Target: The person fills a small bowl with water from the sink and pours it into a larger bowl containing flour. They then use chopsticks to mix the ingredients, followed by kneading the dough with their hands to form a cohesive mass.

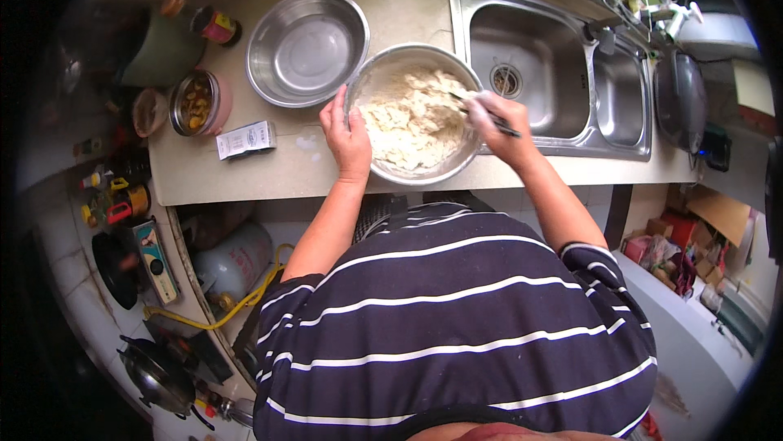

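A metal mixing bowl point(383, 165) stands at the counter's front edge, holding shaggy, flaky pale dough point(416, 119). My left hand point(347, 138) grips the bowl's left rim, with the thumb on the inner side and the fingers outside. Over the right rim, my right hand point(495, 121) is closed round dark chopsticks point(511, 130). Their far ends reach toward the dough, and white flour or dough coats some of my fingers. Behind and to the left sits a second metal bowl point(306, 50) with nothing in it, close beside the first.
A double steel sink point(530, 58) adjoins the bowl on the right. To the left are a small box point(245, 140), a pink-sided container of food point(196, 103) and a dark bottle point(216, 25). Below the counter point(245, 184) are a gas cylinder point(241, 257) and yellow hose point(245, 304).
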{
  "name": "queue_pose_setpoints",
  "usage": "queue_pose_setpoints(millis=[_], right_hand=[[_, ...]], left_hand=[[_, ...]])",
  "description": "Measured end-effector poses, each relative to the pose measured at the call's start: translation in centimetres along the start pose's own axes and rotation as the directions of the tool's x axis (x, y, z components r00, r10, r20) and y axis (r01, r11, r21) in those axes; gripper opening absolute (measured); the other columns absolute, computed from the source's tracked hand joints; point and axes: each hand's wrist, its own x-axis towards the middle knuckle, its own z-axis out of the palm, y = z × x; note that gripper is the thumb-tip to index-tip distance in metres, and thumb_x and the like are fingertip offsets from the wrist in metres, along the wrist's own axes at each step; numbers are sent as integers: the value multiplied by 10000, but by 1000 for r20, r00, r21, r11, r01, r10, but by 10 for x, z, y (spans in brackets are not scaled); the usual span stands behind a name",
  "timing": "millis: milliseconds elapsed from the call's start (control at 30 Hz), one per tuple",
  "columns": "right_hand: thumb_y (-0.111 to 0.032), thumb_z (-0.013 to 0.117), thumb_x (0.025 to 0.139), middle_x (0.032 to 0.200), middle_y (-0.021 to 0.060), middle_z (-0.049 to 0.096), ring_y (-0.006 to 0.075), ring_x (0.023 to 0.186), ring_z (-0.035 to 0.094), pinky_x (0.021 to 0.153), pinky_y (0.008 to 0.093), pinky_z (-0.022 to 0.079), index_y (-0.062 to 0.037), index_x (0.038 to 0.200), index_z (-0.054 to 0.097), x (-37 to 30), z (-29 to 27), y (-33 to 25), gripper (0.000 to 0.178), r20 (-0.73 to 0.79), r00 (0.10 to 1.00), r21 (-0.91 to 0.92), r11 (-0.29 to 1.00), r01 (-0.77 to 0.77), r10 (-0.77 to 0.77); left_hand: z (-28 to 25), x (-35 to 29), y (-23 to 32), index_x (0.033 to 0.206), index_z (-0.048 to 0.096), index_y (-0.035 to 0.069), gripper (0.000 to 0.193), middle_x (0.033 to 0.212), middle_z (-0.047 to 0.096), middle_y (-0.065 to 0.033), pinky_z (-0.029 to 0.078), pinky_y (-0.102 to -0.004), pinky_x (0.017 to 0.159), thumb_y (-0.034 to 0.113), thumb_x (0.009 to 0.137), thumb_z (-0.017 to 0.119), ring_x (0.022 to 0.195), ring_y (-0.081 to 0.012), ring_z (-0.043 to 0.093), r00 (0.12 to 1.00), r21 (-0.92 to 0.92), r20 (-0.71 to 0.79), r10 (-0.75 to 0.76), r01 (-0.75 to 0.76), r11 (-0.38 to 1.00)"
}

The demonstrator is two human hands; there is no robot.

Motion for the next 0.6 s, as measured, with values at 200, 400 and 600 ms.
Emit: queue_pose_setpoints(millis=[200,400,600], right_hand=[[-42,683,835,820,167,665,350,734,668,647,407,534,-32,982,659,-8,49,-12,149,210,875,-3,895,446,-435],[-5,664,850,816,156,679,312,713,679,653,370,536,-15,976,694,-36,-24,-11,131,146,962,41,973,227,-230],[-70,646,906,806,124,699,179,707,682,645,312,516,1,954,684,16,15,16,93,-46,982,250,954,-165,182]], left_hand=[[16,-21,9,1416,487,39,463,1291,464,-155,386,-379,1051,56,954,516,1212,-277,491,979,-96,-172,-113,98,991],[9,-17,7,1427,480,43,493,1308,459,-164,398,-388,1052,39,935,516,1205,-307,504,978,-184,-139,-153,126,975],[9,-5,0,1413,491,28,476,1276,503,-177,402,-400,1037,33,937,506,1205,-327,504,995,-46,-101,-6,1,999]])
